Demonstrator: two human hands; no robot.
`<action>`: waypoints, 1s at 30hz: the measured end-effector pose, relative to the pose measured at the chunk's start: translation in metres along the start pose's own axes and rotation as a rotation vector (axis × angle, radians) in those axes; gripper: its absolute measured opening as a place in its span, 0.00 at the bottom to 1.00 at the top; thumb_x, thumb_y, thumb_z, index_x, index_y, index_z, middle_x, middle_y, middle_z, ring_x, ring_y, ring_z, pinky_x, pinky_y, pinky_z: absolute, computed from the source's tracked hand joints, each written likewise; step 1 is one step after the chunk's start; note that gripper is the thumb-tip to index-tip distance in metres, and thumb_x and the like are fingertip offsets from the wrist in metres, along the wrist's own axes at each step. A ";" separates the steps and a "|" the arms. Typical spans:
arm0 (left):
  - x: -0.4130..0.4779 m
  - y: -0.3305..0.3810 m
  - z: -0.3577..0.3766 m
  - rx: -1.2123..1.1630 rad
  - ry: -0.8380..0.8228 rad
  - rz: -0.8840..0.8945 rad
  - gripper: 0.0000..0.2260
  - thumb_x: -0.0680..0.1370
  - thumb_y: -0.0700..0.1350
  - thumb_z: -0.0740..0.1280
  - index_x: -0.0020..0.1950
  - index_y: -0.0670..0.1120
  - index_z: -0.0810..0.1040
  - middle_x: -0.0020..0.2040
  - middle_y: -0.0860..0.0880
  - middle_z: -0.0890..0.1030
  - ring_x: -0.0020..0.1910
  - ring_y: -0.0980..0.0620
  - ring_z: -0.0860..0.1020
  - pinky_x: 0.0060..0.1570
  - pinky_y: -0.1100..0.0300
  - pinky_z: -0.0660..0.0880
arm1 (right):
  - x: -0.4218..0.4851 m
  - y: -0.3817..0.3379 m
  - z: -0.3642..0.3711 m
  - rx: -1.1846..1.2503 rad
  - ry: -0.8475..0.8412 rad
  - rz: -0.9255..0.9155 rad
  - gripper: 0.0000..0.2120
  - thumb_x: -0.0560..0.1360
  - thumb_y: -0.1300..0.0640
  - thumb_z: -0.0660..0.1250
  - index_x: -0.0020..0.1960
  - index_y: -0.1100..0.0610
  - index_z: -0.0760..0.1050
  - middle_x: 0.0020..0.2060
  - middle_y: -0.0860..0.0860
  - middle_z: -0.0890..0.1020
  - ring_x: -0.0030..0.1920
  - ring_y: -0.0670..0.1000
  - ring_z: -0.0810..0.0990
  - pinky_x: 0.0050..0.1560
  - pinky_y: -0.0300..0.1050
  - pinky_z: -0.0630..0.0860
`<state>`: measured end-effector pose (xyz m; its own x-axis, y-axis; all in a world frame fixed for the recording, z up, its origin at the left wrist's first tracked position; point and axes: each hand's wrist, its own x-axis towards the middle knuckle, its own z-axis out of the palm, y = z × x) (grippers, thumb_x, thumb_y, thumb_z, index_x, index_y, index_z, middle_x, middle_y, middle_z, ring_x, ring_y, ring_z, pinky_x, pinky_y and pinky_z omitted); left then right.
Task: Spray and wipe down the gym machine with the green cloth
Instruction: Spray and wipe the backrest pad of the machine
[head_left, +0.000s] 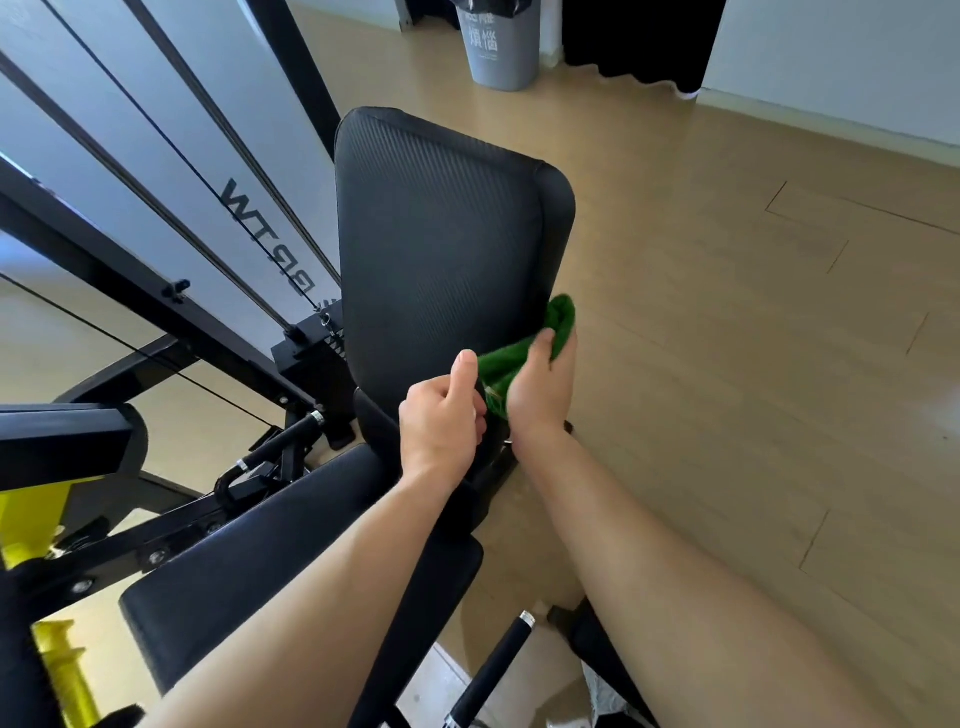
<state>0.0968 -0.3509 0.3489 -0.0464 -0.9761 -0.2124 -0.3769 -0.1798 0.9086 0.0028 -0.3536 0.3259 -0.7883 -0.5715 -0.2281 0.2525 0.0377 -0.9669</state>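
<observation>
While the right hand (545, 389) grips the bunched green cloth (561, 317) against the lower right edge of the backrest pad (441, 234), the left hand (441, 421) sits curled at the cloth's near end, can't tell if it's pinching. Pad's long side runs up and away from there, so the right hand's probably the one to sweep upward.

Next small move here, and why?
Probably slide the green cloth up the right edge of the back pad. The right hand holds it bunched against the pad's lower right side, the left hand seems to pinch its near end, and most of the pad lies above.
</observation>
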 end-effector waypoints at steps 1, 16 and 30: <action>-0.003 -0.004 0.005 0.007 -0.010 -0.012 0.32 0.73 0.69 0.60 0.29 0.40 0.77 0.23 0.49 0.77 0.26 0.50 0.76 0.42 0.44 0.82 | -0.001 0.006 -0.013 -0.001 0.002 0.047 0.21 0.87 0.53 0.53 0.79 0.51 0.63 0.72 0.47 0.74 0.69 0.47 0.73 0.69 0.41 0.67; -0.030 -0.052 0.042 0.179 -0.002 -0.036 0.30 0.73 0.64 0.55 0.35 0.36 0.76 0.27 0.46 0.78 0.30 0.51 0.74 0.41 0.46 0.79 | 0.000 0.030 -0.093 0.032 0.039 0.072 0.19 0.86 0.50 0.54 0.76 0.48 0.66 0.61 0.40 0.77 0.66 0.48 0.75 0.73 0.56 0.69; -0.005 -0.091 -0.040 0.107 0.143 0.026 0.30 0.74 0.65 0.56 0.28 0.41 0.77 0.23 0.48 0.77 0.27 0.53 0.76 0.40 0.52 0.77 | -0.052 0.137 0.022 -0.045 0.051 -0.036 0.25 0.86 0.54 0.54 0.82 0.54 0.56 0.78 0.48 0.65 0.76 0.44 0.65 0.68 0.25 0.60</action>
<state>0.1687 -0.3343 0.2819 0.0713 -0.9891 -0.1289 -0.4743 -0.1473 0.8679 0.0903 -0.3367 0.2082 -0.8242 -0.5306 -0.1980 0.1993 0.0556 -0.9784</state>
